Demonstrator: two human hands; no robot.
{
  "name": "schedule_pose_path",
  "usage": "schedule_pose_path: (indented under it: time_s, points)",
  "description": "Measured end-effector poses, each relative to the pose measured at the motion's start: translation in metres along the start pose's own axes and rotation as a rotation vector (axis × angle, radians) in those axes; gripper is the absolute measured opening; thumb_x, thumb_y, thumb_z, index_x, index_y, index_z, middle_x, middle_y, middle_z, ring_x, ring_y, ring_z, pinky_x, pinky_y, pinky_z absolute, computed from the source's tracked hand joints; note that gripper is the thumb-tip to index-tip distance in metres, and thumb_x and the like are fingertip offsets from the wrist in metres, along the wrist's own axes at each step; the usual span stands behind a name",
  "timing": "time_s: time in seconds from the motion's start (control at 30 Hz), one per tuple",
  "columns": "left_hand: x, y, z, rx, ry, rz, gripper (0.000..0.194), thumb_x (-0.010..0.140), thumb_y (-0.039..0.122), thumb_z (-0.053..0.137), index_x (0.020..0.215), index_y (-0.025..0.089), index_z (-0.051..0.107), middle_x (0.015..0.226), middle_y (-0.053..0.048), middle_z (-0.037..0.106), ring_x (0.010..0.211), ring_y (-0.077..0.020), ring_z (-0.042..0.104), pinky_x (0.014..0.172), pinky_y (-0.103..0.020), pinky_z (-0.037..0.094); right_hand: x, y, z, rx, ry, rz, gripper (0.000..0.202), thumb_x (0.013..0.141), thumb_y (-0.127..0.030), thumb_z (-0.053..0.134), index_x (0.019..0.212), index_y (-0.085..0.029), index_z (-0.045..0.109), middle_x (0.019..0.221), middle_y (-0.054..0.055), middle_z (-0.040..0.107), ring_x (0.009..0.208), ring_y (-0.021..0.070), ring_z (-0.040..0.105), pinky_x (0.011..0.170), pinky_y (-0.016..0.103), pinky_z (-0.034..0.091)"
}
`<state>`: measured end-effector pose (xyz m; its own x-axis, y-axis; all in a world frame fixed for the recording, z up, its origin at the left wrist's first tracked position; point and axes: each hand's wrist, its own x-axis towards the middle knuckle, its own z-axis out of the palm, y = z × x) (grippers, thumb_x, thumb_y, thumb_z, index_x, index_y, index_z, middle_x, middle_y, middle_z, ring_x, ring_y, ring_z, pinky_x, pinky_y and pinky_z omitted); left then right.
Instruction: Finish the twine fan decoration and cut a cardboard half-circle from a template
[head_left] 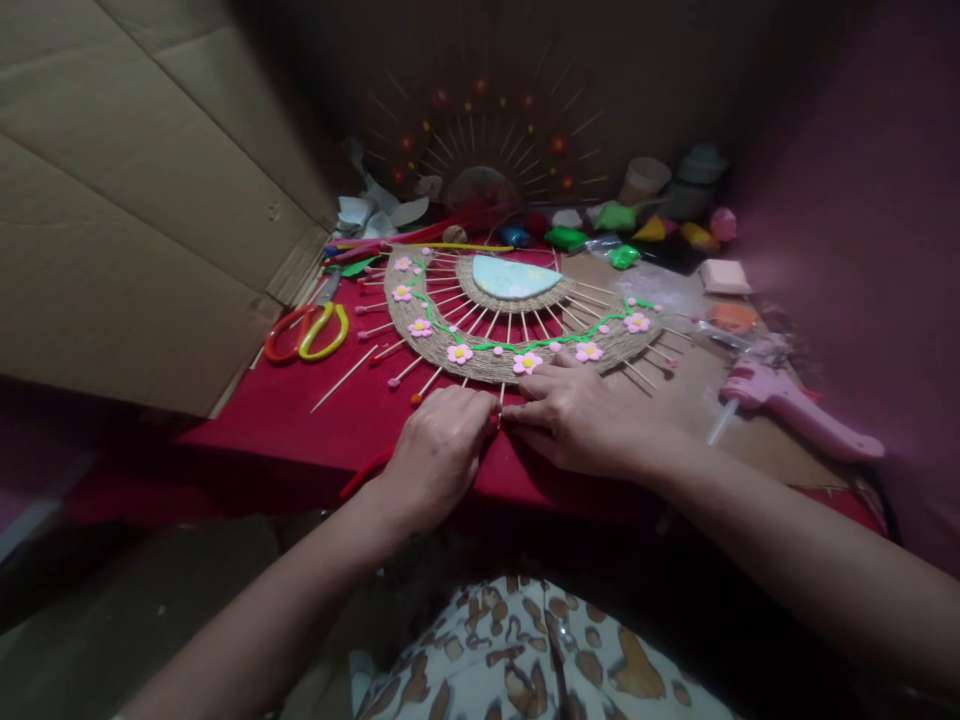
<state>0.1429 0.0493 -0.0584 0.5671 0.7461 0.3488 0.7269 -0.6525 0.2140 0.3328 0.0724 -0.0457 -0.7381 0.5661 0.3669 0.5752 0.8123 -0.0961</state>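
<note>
A half-ring craft piece [480, 362] of twine, with pink flowers, a green vine and thin sticks, lies on the red cloth. Its pale blue half-disc [514, 277] sits at the inner centre. My left hand [448, 440] is closed at the piece's near edge, its fingertips at the end of a stick [502, 398] that points toward me. My right hand [574, 415] meets the same stick end from the other side, fingers pressed together, one finger touching the twine near a flower. Whatever tiny thing is between the fingertips is too small to make out.
Scissors [306, 333] with red and yellow handles lie left, beside a loose stick [343, 379]. A pink glue gun [802, 400] rests on cardboard [757, 440] at right. Colourful clay packets [566, 238] and a cup [645, 180] stand behind. A large cardboard sheet [135, 200] rises at left.
</note>
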Motion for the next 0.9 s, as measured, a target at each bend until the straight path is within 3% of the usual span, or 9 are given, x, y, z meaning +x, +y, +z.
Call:
schedule_pose_path:
  time_s: [0.27, 0.67, 0.9]
  points:
    - [-0.004, 0.005, -0.003, -0.003, -0.002, 0.011, 0.017, 0.087, 0.01, 0.038, 0.08, 0.013, 0.054, 0.077, -0.007, 0.057, 0.072, -0.0196, 0.047, 0.067, -0.033, 0.04, 0.005, -0.007, 0.018, -0.016, 0.08, -0.016, 0.027, 0.085, -0.015, 0.048, 0.063, -0.016, 0.063, 0.065, 0.002, 0.061, 0.063, 0.0134, 0.047, 0.074, 0.034, 0.03]
    - [0.0, 0.007, -0.004, 0.012, -0.076, -0.129, 0.018, 0.087, 0.012, 0.039, 0.098, 0.013, 0.054, 0.086, -0.008, 0.06, 0.081, -0.0213, 0.054, 0.073, -0.035, 0.043, 0.007, -0.012, 0.017, -0.082, 0.041, 0.021, 0.027, 0.087, -0.015, 0.042, 0.069, -0.014, 0.062, 0.069, 0.005, 0.062, 0.064, 0.0152, 0.046, 0.074, 0.034, 0.033]
    - [-0.001, 0.009, -0.003, 0.07, -0.051, -0.074, 0.017, 0.088, 0.013, 0.036, 0.098, 0.013, 0.05, 0.088, -0.01, 0.06, 0.079, -0.0221, 0.053, 0.072, -0.036, 0.044, 0.01, -0.014, 0.02, -0.072, -0.004, 0.07, 0.024, 0.084, -0.012, 0.042, 0.069, -0.013, 0.062, 0.07, 0.006, 0.062, 0.063, 0.0151, 0.044, 0.072, 0.034, 0.029]
